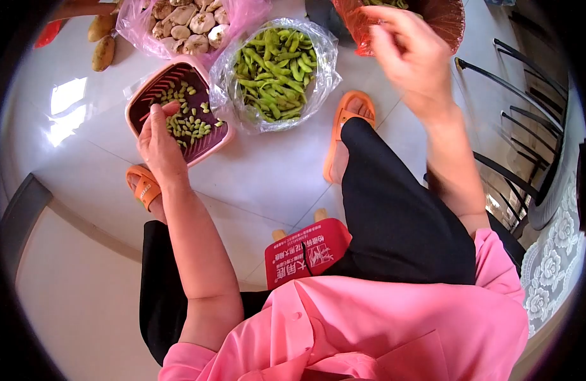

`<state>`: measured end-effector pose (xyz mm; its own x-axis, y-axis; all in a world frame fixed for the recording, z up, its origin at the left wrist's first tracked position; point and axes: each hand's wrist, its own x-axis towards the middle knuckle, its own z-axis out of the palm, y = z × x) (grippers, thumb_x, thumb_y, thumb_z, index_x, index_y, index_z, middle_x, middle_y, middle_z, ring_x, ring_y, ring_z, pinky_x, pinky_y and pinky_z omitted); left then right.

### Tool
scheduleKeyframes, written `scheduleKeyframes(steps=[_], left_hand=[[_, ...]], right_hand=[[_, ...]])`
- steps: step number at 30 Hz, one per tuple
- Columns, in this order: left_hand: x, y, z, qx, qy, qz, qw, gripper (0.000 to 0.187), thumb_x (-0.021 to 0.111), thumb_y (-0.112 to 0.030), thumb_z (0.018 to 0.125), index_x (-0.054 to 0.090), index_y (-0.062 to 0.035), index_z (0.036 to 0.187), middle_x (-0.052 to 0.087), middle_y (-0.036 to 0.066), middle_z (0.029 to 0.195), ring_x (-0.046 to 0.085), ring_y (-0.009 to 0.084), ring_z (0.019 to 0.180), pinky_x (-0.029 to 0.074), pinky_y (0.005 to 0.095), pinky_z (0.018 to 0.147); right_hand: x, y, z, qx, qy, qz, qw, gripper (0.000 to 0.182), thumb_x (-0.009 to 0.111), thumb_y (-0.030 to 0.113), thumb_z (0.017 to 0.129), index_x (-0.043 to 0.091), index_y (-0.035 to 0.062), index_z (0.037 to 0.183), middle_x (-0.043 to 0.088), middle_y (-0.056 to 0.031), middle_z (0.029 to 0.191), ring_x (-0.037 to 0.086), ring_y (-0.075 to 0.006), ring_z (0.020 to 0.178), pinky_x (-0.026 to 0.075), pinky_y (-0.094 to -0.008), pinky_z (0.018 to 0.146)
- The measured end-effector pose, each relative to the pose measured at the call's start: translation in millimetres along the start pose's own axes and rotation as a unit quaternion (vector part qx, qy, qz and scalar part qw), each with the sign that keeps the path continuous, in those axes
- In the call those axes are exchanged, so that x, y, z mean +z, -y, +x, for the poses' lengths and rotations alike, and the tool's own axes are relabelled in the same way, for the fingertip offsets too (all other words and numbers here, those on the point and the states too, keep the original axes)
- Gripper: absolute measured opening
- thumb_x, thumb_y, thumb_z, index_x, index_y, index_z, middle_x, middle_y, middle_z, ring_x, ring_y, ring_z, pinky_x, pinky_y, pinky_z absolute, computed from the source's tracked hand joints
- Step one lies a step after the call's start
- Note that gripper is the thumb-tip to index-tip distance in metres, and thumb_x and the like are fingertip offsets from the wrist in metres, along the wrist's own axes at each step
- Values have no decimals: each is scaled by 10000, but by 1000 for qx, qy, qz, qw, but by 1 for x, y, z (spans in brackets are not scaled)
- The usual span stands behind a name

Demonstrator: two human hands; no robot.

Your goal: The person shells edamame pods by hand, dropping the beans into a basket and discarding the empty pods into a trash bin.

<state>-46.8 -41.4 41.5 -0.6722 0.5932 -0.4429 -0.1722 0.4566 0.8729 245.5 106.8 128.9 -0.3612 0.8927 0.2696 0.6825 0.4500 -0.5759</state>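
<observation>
Over the left side of a pink basket (207, 145) with shelled green beans (190, 126) inside, my left hand (158, 141) has its fingers drawn together; whatever they hold, if anything, is too small to name. Right of the basket stands a bowl lined with a clear plastic bag (326, 76), full of green bean pods (277, 73). My right hand (410, 54) is raised at a container lined with a red bag (456, 28). Its fingers are blurred and partly curled, so their grip is unclear. More pods show at the top inside the red bag.
Garlic bulbs (203, 23) lie in a pink bag (135, 28) behind the basket. Two potatoes (103, 53) rest on the floor at the upper left. Black metal chairs (527, 82) stand at the right. A red-covered stool (305, 254) is beneath me, between my legs.
</observation>
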Motion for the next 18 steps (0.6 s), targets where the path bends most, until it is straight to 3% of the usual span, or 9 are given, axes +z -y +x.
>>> scheduleKeyframes(steps=[1, 3, 4, 6, 8, 9, 13, 16, 18], left_hand=[[2, 3, 0, 19, 9, 5, 1000, 365, 483, -268, 933, 663, 27, 817, 636, 62, 822, 551, 103, 757, 440, 230, 731], [11, -2, -7, 25, 28, -21, 999, 383, 475, -286, 940, 662, 31, 834, 634, 52, 791, 547, 100, 727, 437, 227, 721], [15, -2, -7, 28, 27, -22, 999, 383, 475, -286, 940, 662, 31, 834, 634, 52, 791, 547, 100, 727, 437, 227, 721], [20, 2, -9, 109, 48, 20, 993, 385, 458, -280, 950, 659, 26, 829, 635, 46, 779, 533, 95, 683, 431, 220, 687], [36, -9, -21, 101, 38, -18, 994, 391, 439, -280, 959, 655, 11, 813, 615, 27, 727, 499, 75, 639, 405, 208, 627], [38, -11, -26, 97, 56, -24, 993, 394, 435, -283, 961, 650, 5, 799, 597, 16, 702, 484, 65, 622, 389, 201, 600], [56, -13, -48, 46, 145, -53, 987, 419, 408, -306, 970, 622, -5, 771, 604, 35, 717, 491, 73, 600, 394, 214, 566], [68, -2, -62, 5, 201, -68, 977, 426, 401, -316, 970, 630, -5, 790, 607, 36, 711, 498, 75, 589, 403, 209, 559], [74, 0, -68, -63, 242, -67, 966, 422, 392, -332, 969, 632, 4, 884, 641, 73, 810, 547, 97, 653, 420, 217, 594]], right_hand=[[11, 6, 1, -49, 24, -27, 998, 265, 540, -45, 771, 594, -38, 1030, 567, -60, 696, 539, -127, 588, 426, -224, 531], [39, 9, 9, -162, -20, -33, 986, 68, 598, 89, 792, 622, 67, 852, 623, -68, 712, 586, -193, 545, 469, -302, 498], [44, 17, 12, -154, 27, 9, 988, 53, 590, 110, 760, 595, 62, 783, 620, -129, 737, 608, -285, 613, 494, -355, 535], [70, 22, 8, -161, 130, -38, 978, 155, 574, 102, 823, 590, -14, 924, 608, -120, 746, 602, -230, 630, 481, -319, 556], [96, 25, 4, -111, 210, -61, 969, 197, 586, 181, 798, 583, 1, 878, 600, -192, 763, 597, -341, 717, 491, -418, 622], [111, 20, 4, -52, 268, -97, 957, 233, 576, 255, 816, 587, 28, 866, 616, -177, 753, 611, -339, 722, 494, -433, 634], [165, -25, -2, -7, 277, -104, 955, 269, 578, 284, 823, 583, 18, 867, 626, -182, 765, 613, -347, 718, 487, -438, 639], [178, -36, -7, 90, 256, -9, 962, 340, 576, 304, 800, 584, -29, 871, 628, -221, 816, 622, -367, 735, 501, -429, 664], [179, -39, -11, 87, 161, 105, 978, 275, 610, 247, 814, 572, -16, 886, 637, -143, 758, 618, -231, 628, 475, -341, 585]])
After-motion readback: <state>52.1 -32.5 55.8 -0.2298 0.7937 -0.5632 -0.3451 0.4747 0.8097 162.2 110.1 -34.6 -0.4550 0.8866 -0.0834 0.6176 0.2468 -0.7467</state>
